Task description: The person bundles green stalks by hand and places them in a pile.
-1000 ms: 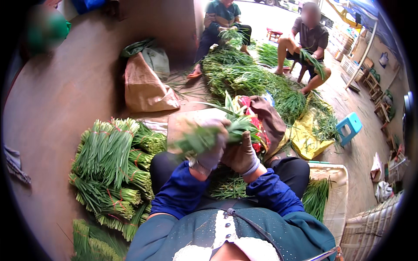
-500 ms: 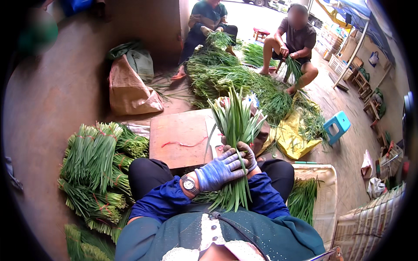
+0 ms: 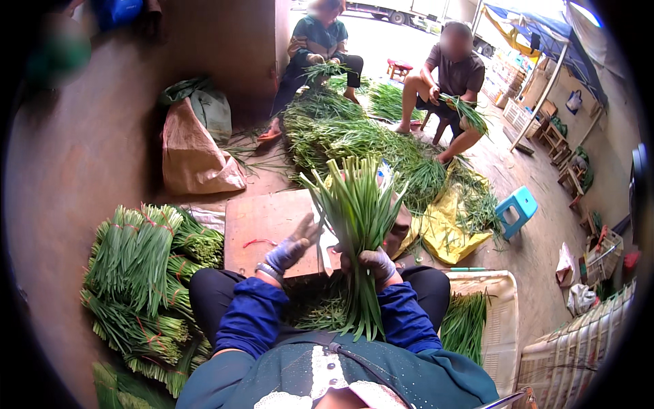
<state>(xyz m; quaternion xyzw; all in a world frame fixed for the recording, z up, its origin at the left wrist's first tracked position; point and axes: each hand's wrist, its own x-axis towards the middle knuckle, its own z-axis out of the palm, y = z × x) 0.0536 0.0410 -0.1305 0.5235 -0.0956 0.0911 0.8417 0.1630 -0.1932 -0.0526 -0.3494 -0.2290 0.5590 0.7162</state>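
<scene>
My right hand (image 3: 379,263), in a grey-blue glove, is closed round a thick bunch of garlic chives (image 3: 355,218). The bunch stands upright in front of me, pale cut ends up and flat green leaves hanging toward my lap. My left hand (image 3: 293,248), gloved too, is raised just left of the bunch, apart from it, with its fingers stretched out. Below my left hand lies a brown board (image 3: 262,221) with a red tie (image 3: 260,242) on it. Loose chives (image 3: 319,312) lie in my lap area, partly hidden by the bunch.
Tied chive bundles (image 3: 139,262) are stacked at my left. A pale crate (image 3: 503,327) with chives stands at my right. Ahead lie a large chive heap (image 3: 354,136), a yellow sack (image 3: 449,228), a blue stool (image 3: 518,208) and a pink sack (image 3: 197,153). Two people sit beyond, handling chives.
My left hand has let go of the bunch and moved left, its fingers now apart. My right hand still holds the bunch. The person at the far right has raised their chives.
</scene>
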